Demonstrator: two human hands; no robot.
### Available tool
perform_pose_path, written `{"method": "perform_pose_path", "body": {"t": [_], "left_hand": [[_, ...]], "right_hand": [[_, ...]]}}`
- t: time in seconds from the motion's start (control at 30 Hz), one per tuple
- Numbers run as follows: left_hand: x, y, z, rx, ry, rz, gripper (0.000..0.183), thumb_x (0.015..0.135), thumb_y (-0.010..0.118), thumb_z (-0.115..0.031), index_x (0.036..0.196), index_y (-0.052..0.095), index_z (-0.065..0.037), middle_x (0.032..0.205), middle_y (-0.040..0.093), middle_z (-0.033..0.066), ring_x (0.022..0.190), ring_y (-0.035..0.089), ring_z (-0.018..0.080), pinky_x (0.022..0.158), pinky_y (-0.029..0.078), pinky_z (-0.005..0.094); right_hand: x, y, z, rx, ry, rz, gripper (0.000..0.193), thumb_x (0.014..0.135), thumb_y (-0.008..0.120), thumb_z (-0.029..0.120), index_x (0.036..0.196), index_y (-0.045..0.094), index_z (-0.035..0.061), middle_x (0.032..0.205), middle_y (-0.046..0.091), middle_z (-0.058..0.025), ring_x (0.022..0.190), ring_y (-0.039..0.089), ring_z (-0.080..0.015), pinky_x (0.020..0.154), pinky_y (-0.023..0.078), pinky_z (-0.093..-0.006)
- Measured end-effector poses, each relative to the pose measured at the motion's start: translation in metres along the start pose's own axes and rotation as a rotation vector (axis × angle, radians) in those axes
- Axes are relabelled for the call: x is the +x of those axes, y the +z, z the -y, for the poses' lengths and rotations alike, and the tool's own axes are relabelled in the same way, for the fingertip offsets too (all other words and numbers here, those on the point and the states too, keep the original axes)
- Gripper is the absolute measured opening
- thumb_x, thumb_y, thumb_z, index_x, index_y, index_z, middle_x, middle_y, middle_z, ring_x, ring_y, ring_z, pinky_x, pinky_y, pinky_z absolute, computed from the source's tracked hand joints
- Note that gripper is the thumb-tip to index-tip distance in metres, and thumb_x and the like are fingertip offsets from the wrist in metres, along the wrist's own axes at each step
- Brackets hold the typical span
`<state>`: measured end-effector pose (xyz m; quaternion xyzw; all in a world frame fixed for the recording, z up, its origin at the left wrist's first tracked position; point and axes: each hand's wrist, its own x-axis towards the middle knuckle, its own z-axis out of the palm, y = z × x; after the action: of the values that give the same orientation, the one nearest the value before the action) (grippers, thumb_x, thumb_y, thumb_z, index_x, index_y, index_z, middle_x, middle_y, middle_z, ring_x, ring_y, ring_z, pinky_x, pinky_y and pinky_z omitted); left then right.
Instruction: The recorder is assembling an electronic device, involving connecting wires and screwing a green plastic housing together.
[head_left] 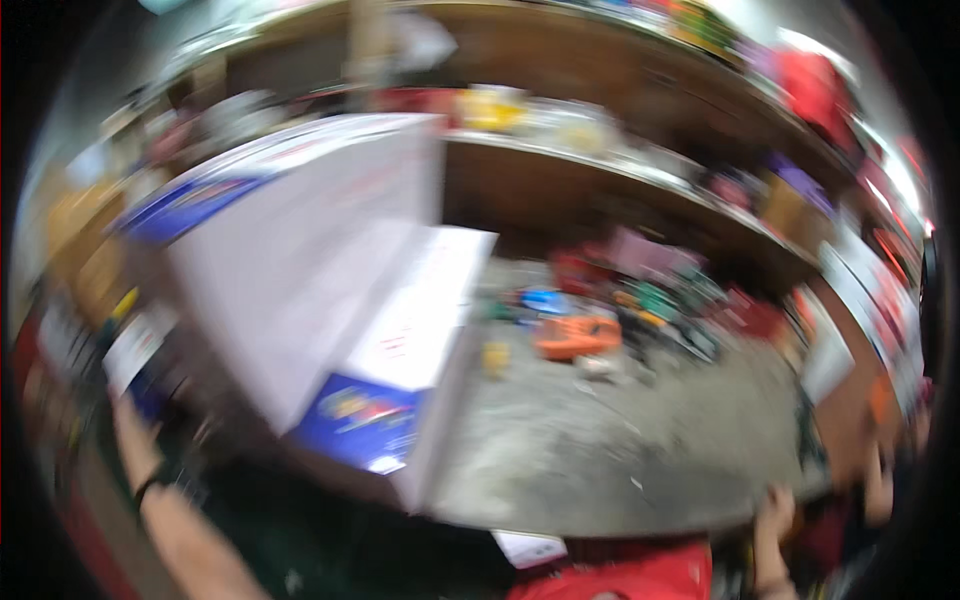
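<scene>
At the far left, my left hand (135, 425) is stretched out, a dark band round its wrist. It meets or overlaps a white and dark blue package (137, 352); blur hides whether the fingers grip it. Down at the right, my right hand (775, 513) is by the front edge of the grey worktable (600, 470), its fingers too smeared to read. Between the two arms, nearer the left, stands a large white carton (310, 240) with blue printed corners, its white flap or side panel (425, 310) facing up.
An orange tool or case (577, 337) lies on the table amid blurred small items. Loaded wooden shelves (640, 170) run behind. A red item (640, 575) is below the front edge. Another hand or forearm (878, 487) shows at far right, its owner unclear.
</scene>
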<state>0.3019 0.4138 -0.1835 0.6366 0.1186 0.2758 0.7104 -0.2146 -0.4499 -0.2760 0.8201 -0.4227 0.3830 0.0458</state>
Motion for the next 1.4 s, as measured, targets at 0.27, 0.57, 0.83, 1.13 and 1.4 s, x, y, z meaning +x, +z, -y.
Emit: {"method": "perform_pose_path", "body": {"t": [0.27, 0.57, 0.83, 1.13, 1.4], "left_hand": [[-0.074, 0.473, 0.053, -0.434, -0.197, 0.862, 0.083, 0.084, 0.055, -0.064, 0.145, 0.039, -0.011, 0.144, 0.045, 0.0166, 0.129, 0.045, 0.0360, 0.093, 0.043, 0.0600], [-0.136, 0.557, 0.057, -0.661, -0.386, 0.921, 0.078, 0.085, 0.055, -0.059, 0.143, 0.041, -0.010, 0.141, 0.047, 0.0159, 0.126, 0.047, 0.0355, 0.092, 0.043, 0.0594], [-0.054, 0.398, 0.108, -0.605, -0.456, 0.513, 0.073, 0.085, 0.055, -0.055, 0.141, 0.044, -0.010, 0.139, 0.049, 0.0153, 0.123, 0.050, 0.0349, 0.091, 0.044, 0.0588], [-0.193, -0.291, -0.046, -0.343, -0.008, -0.594, 0.060, 0.084, 0.058, -0.042, 0.132, 0.052, -0.007, 0.124, 0.061, 0.0129, 0.108, 0.061, 0.0308, 0.088, 0.049, 0.0499], [-0.398, -0.264, -0.142, -0.283, 0.032, -0.860, 0.066, 0.081, 0.067, -0.041, 0.135, 0.048, -0.009, 0.134, 0.054, 0.0130, 0.123, 0.050, 0.0331, 0.096, 0.040, 0.0631]], "right_hand": [[-0.013, 0.001, 0.057, -0.138, -0.110, -0.102, 0.026, 0.074, 0.056, 0.003, 0.098, 0.065, 0.0099, 0.101, 0.057, -0.0130, 0.101, 0.052, -0.0329, 0.091, 0.044, -0.0424], [-0.027, -0.022, 0.063, -0.083, 0.001, -0.120, 0.029, 0.077, 0.053, 0.000, 0.103, 0.063, 0.0090, 0.106, 0.057, -0.0114, 0.105, 0.051, -0.0331, 0.095, 0.043, -0.0425], [-0.011, 0.000, 0.089, 0.002, -0.122, -0.019, 0.032, 0.067, 0.058, -0.001, 0.097, 0.064, 0.0103, 0.098, 0.061, -0.0119, 0.099, 0.055, -0.0321, 0.087, 0.044, -0.0428], [0.081, 0.004, 0.065, 0.414, -0.265, 0.000, 0.032, 0.094, 0.045, -0.001, 0.122, 0.061, 0.0001, 0.125, 0.061, -0.0118, 0.119, 0.054, -0.0236, 0.104, 0.039, -0.0349], [0.057, -0.038, 0.256, 1.195, -0.504, 0.566, 0.026, 0.096, 0.049, 0.008, 0.115, 0.064, -0.0015, 0.119, 0.061, -0.0119, 0.107, 0.059, -0.0202, 0.094, 0.046, -0.0320]]}}
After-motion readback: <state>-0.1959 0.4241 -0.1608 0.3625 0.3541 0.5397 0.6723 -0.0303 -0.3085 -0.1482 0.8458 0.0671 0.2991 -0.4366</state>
